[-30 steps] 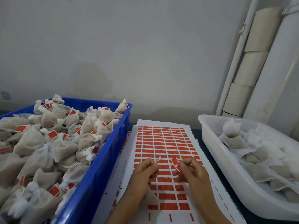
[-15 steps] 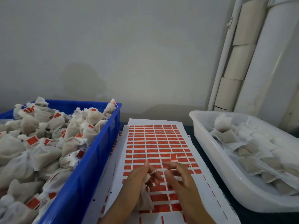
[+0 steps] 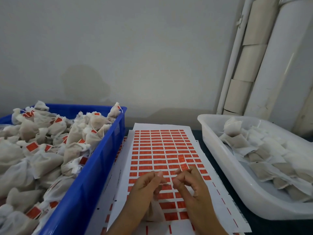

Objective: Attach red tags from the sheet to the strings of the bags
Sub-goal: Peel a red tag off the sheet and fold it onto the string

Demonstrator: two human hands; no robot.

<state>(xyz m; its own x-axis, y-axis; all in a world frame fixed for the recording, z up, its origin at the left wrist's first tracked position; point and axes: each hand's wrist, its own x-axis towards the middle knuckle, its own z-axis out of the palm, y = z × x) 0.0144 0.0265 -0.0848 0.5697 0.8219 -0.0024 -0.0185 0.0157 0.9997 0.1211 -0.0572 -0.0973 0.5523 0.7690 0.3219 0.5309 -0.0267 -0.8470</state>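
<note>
Dark table (image 3: 264, 226) bears crate (image 3: 88, 184), sheets (image 3: 162, 150), tub (image 3: 225, 167).

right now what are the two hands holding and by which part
The left hand pinches the string of a bag hanging beneath it. The right hand pinches a red tag by its lower end.

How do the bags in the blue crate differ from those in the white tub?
Bags in the blue crate are bunched pouches carrying red tags; bags in the white tub lie flatter and show no tags. The crate's are heaped above its rim, the tub's sit below. Both hold pale mesh bags.
</note>
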